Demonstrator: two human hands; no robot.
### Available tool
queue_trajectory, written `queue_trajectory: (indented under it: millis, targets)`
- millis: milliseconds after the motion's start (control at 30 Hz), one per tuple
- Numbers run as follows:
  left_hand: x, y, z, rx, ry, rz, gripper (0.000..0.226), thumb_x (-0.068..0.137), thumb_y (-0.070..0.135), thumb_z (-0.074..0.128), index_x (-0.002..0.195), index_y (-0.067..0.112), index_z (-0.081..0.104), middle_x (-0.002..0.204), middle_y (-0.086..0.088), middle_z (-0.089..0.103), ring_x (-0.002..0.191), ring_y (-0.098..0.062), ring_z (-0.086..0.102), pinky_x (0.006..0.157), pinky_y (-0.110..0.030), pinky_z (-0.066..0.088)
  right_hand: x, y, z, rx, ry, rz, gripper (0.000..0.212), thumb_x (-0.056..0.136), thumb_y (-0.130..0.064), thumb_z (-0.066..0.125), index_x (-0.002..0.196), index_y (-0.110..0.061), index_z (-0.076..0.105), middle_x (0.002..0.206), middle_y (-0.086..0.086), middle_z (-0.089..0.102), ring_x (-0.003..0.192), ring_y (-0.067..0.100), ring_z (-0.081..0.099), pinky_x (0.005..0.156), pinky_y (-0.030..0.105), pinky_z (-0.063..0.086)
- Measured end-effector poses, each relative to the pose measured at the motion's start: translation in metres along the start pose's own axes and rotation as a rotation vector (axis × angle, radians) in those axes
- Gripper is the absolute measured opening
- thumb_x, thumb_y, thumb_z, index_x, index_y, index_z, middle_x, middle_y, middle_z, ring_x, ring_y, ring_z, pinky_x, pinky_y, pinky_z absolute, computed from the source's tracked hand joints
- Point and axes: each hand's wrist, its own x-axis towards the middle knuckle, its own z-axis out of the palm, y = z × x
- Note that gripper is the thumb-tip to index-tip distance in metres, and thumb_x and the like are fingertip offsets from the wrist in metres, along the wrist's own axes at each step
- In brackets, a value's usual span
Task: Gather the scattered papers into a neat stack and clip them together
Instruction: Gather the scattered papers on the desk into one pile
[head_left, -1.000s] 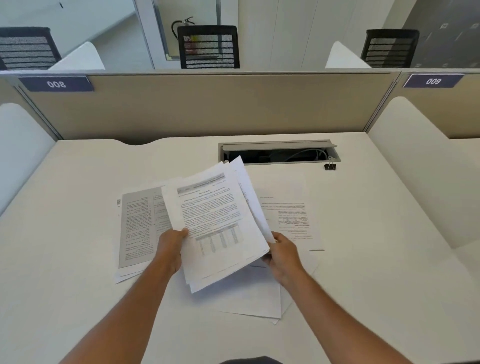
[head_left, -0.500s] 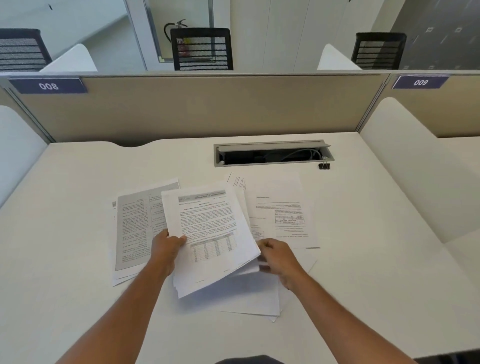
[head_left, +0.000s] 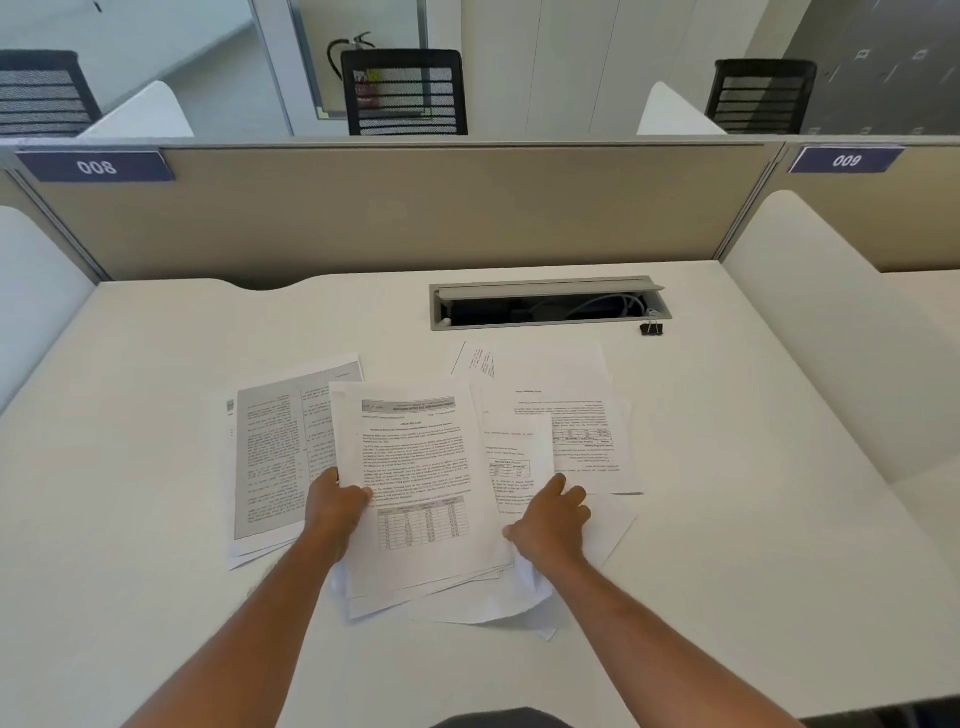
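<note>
Printed white papers lie spread over the middle of the white desk (head_left: 156, 415). My left hand (head_left: 335, 506) grips the left edge of a loose bundle of sheets (head_left: 415, 467) whose top page has text and a table. My right hand (head_left: 553, 525) rests on the sheets to the right of the bundle and pinches a page at its lower edge. More sheets lie to the left (head_left: 270, 457) and to the right (head_left: 582, 415), the right one printed upside down. A small black binder clip (head_left: 652, 327) stands at the far right of the desk.
An open cable tray (head_left: 545, 306) with wires is set into the desk behind the papers, right next to the clip. A beige partition (head_left: 415, 208) closes the back, and white side panels (head_left: 810, 322) flank the desk. Black chairs stand beyond it.
The bundle, held up off the desk a second ago, has come down flat onto the other sheets. My right hand has shifted from the bundle's right edge onto the papers beside it.
</note>
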Motion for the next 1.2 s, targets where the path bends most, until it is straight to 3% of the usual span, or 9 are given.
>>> queue_trajectory:
  millis: [133, 333, 433, 533, 633, 833, 1000, 1100, 1200]
  targets:
    - [0.003, -0.002, 0.0, -0.026, -0.011, -0.013, 0.039, 0.088, -0.01, 0.062, 0.124, 0.004, 0.063, 0.114, -0.014, 0.07, 0.1, -0.035, 0.066, 0.083, -0.043, 0.056, 0.009, 0.001, 0.002, 0.163, -0.042, 0.062, 0.102, 0.077, -0.026, 0.079, 0.153, -0.011, 0.012, 0.137, 0.013, 0.044, 0.121, 0.032, 0.052, 0.095, 0.04, 0.052]
    - [0.003, -0.007, -0.003, -0.151, -0.064, -0.094, 0.037, 0.094, -0.006, 0.06, 0.129, 0.005, 0.061, 0.125, -0.013, 0.068, 0.107, -0.035, 0.065, 0.093, -0.047, 0.054, 0.02, 0.009, -0.028, 0.442, 0.004, -0.135, 0.011, 0.088, -0.012, 0.058, 0.097, -0.012, 0.065, 0.099, 0.002, 0.071, 0.088, 0.026, 0.065, 0.069, 0.03, 0.051]
    - [0.003, -0.006, -0.005, -0.239, -0.14, -0.168, 0.037, 0.096, -0.005, 0.059, 0.13, 0.009, 0.061, 0.126, -0.012, 0.07, 0.107, -0.036, 0.068, 0.097, -0.053, 0.054, 0.031, 0.01, -0.048, 0.543, 0.0, -0.183, 0.013, 0.087, -0.006, 0.057, 0.086, -0.004, 0.07, 0.093, 0.011, 0.075, 0.074, 0.021, 0.061, 0.061, 0.026, 0.044]
    - [-0.004, 0.0, -0.003, -0.333, -0.269, -0.18, 0.038, 0.096, -0.007, 0.055, 0.128, 0.013, 0.063, 0.121, -0.009, 0.073, 0.11, -0.036, 0.068, 0.094, -0.056, 0.055, 0.037, 0.009, -0.064, 0.764, -0.151, -0.195, 0.015, 0.089, -0.006, 0.064, 0.092, -0.014, 0.077, 0.099, 0.01, 0.077, 0.087, 0.025, 0.072, 0.083, 0.037, 0.059]
    - [-0.009, 0.007, 0.0, -0.363, -0.348, -0.142, 0.037, 0.097, -0.004, 0.054, 0.13, 0.011, 0.063, 0.124, -0.009, 0.073, 0.112, -0.035, 0.069, 0.087, -0.05, 0.058, 0.033, 0.007, -0.068, 0.933, -0.281, -0.205, 0.019, 0.093, -0.006, 0.065, 0.099, -0.021, 0.076, 0.102, 0.007, 0.079, 0.097, 0.029, 0.074, 0.093, 0.05, 0.058]
    - [-0.011, 0.017, 0.003, -0.334, -0.32, -0.084, 0.031, 0.098, -0.001, 0.056, 0.124, 0.012, 0.066, 0.116, -0.008, 0.077, 0.106, -0.034, 0.073, 0.09, -0.053, 0.058, 0.017, -0.007, -0.066, 1.15, -0.373, -0.279, 0.02, 0.095, -0.004, 0.065, 0.105, -0.016, 0.077, 0.106, 0.007, 0.079, 0.101, 0.025, 0.074, 0.093, 0.043, 0.058]
    - [-0.007, 0.015, -0.001, -0.301, -0.215, -0.077, 0.032, 0.093, -0.005, 0.063, 0.121, 0.01, 0.069, 0.111, -0.01, 0.078, 0.1, -0.035, 0.075, 0.088, -0.055, 0.06, 0.033, -0.004, -0.068, 1.005, -0.231, -0.235, 0.019, 0.097, -0.025, 0.063, 0.108, -0.017, 0.075, 0.112, 0.008, 0.076, 0.101, 0.024, 0.071, 0.089, 0.042, 0.058]
    - [-0.003, 0.012, -0.007, -0.247, -0.08, -0.071, 0.035, 0.091, -0.007, 0.063, 0.123, 0.007, 0.067, 0.114, -0.011, 0.074, 0.096, -0.034, 0.072, 0.089, -0.05, 0.058, 0.068, 0.016, -0.07, 0.499, 0.139, -0.028, 0.045, 0.092, -0.034, 0.065, 0.129, -0.009, 0.061, 0.133, 0.012, 0.064, 0.124, 0.032, 0.058, 0.104, 0.042, 0.047]
    - [0.001, 0.004, -0.012, -0.164, 0.001, -0.059, 0.037, 0.089, -0.008, 0.063, 0.124, 0.003, 0.066, 0.113, -0.013, 0.071, 0.089, -0.03, 0.069, 0.079, -0.04, 0.057, 0.085, 0.037, -0.069, 0.2, 0.164, 0.264, 0.07, 0.078, -0.048, 0.074, 0.132, -0.01, 0.05, 0.137, 0.014, 0.049, 0.129, 0.034, 0.045, 0.101, 0.047, 0.044]
